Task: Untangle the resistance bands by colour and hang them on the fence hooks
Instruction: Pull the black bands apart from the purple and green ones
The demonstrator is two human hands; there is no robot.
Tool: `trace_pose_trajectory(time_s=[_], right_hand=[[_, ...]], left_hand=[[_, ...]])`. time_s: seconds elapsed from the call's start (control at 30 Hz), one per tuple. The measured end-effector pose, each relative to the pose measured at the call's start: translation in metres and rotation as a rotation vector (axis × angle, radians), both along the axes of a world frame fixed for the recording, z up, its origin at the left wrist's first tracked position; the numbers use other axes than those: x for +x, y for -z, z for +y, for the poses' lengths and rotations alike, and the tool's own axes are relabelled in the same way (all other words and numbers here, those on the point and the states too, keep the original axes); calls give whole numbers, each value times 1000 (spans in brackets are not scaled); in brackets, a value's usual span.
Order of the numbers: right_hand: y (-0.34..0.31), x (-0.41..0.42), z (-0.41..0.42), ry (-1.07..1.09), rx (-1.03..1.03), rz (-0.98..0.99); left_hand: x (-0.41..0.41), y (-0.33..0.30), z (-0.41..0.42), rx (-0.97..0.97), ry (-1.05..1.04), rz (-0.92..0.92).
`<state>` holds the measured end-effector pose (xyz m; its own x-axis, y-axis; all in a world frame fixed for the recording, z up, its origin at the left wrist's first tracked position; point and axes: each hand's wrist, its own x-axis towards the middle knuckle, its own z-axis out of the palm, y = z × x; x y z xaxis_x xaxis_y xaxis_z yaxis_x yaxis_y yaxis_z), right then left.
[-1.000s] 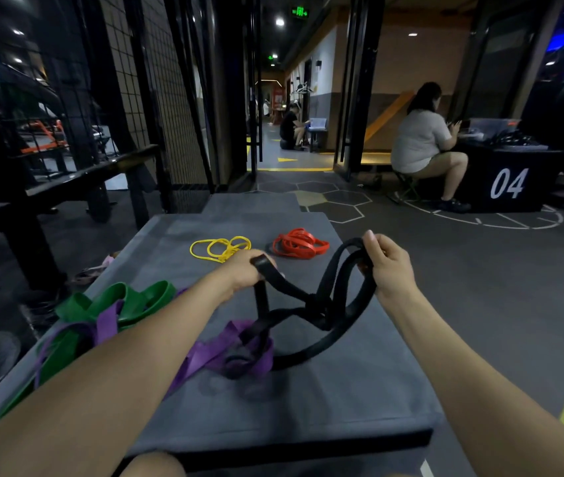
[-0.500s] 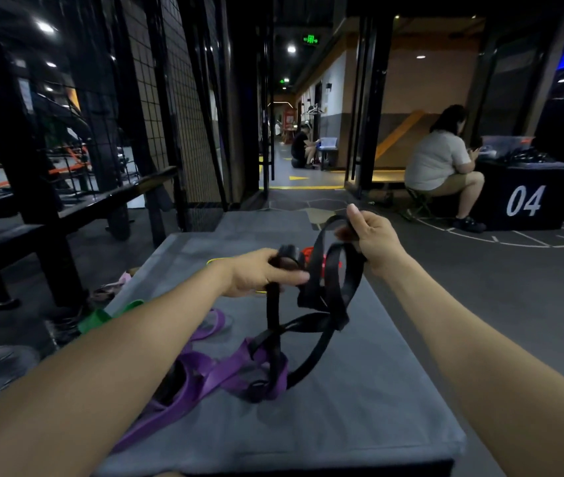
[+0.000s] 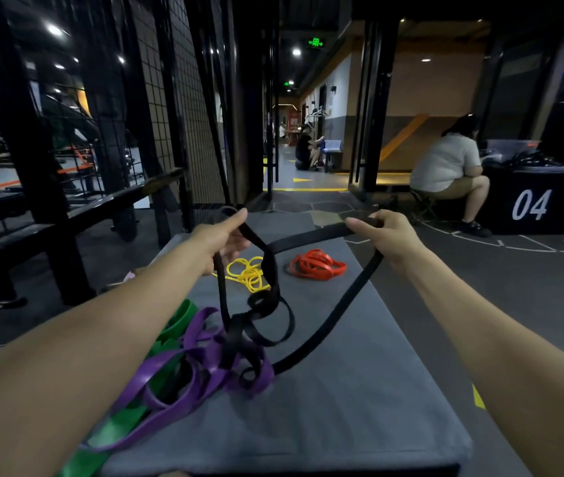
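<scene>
Change: both hands have spread apart since half a second ago, the black band now stretched wide between them; yellow and red bands back in sight beyond the grip.
Head view, left hand [image 3: 225, 235]: raised, pinches one end loop of the black band [image 3: 328, 325] between thumb and fingers, index extended along the strap.
Head view, right hand [image 3: 385, 232]: fingers curled round the band's other end loop, level with the left.
Black band, location: hangs from both grips in a wide sagging loop, with a twisted knot of coils below and between the hands.
Knot: lower coils thread into the purple band [image 3: 184, 380], directly below the left grip.
Green band [image 3: 177, 321]: under and beside the purple one, trailing towards the near-left edge of the grey mat [image 3: 359, 407].
Yellow band [image 3: 248, 273]: thin coil, just beyond the left grip, lying free.
Red band [image 3: 318, 265]: flat coil between and beyond the two grips, lying free.
Fence [image 3: 170, 108]: wire mesh to the left, well apart; hooks not discernible.
Materials: black, purple, green are wide, flat, matte rubber straps; yellow is narrow and cord-like; mat looks like soft fabric.
Risk 1: pulling the ends further apart likely cinches the knot tighter, since rubber grips rubber.
Risk 2: lifting could drag purple and green off the mat edge.
Risk 3: stretched band could snap back if one end slips.
</scene>
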<state>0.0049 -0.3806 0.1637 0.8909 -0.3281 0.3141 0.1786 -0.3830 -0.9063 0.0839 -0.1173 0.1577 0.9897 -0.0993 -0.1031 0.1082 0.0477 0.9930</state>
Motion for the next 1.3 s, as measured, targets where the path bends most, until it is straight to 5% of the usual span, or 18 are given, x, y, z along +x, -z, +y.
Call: trace_pose_trajectory(time_s=[0.2, 0.33, 0.43, 0.5, 0.63, 0.77, 0.87, 1.03, 1.2, 1.3], right_hand=[[33, 2, -40, 493, 45, 119], [66, -7, -59, 605, -76, 319], [89, -8, -57, 553, -255, 479], [100, -5, -46, 519, -554, 586], [101, 10, -5, 330, -921, 472], [110, 23, 69, -235, -831, 385], [132, 18, 111, -439, -684, 508], [132, 17, 103, -466, -702, 445], [96, 12, 79, -451, -354, 321], [95, 8, 65, -359, -556, 349]], left_hand=[[16, 15, 21, -24, -372, 9], [17, 31, 42, -64, -456, 30], [17, 41, 41, -82, -384, 35], [14, 40, 32, -80, -330, 40], [8, 29, 13, -53, -252, 40], [4, 21, 4, -74, -210, 44], [-2, 14, 2, -119, -176, 55], [0, 3, 23, -188, -260, 56], [3, 14, 30, -196, -247, 78], [-4, 20, 25, -213, -239, 102]])
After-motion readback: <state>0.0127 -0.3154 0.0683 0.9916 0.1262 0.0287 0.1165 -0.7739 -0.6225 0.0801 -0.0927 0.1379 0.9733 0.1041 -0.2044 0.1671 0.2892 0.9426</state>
